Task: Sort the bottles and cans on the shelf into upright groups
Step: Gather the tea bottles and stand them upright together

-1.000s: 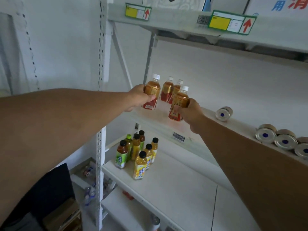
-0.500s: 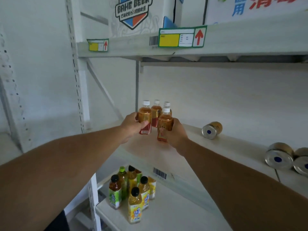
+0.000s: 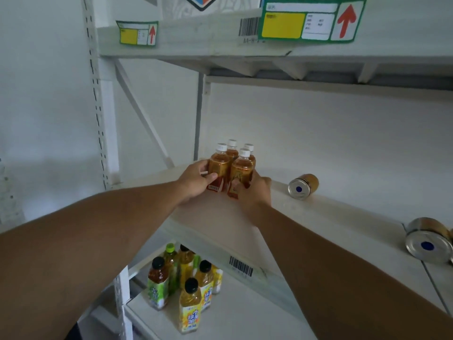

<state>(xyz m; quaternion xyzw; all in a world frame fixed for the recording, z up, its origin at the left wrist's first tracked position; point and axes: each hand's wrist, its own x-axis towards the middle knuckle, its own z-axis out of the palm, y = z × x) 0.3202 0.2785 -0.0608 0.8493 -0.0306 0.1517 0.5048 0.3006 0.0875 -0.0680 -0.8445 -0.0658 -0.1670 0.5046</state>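
Left grip: left hand point(image 3: 196, 180) wrapped around the front-left tea bottle point(image 3: 219, 168), thumb across the label, fingers closed on its body.
Right grip: right hand point(image 3: 255, 191) closed on the front-right tea bottle point(image 3: 241, 173), fingers curled around its lower half.
Bottle axis: both held bottles stand upright, long axis vertical, white caps pointing up, bases on or just at the board; contact with the board is hidden by the hands.
Bottle cluster: two more tea bottles point(image 3: 232, 151) stand upright just behind, touching the front pair, all four packed tight.
Cluster place: far left back corner of the middle shelf point(image 3: 220, 217), near the diagonal brace.
Loose can: one can point(image 3: 303, 186) lies on its side well to the right of the bottles, long axis roughly toward the camera, its silver end facing forward.
Edge can: another can point(image 3: 429, 240) lies on its side at the right frame edge, silver end forward too.
Lower shelf: a group of dark-capped bottles point(image 3: 190, 305) stands upright below.
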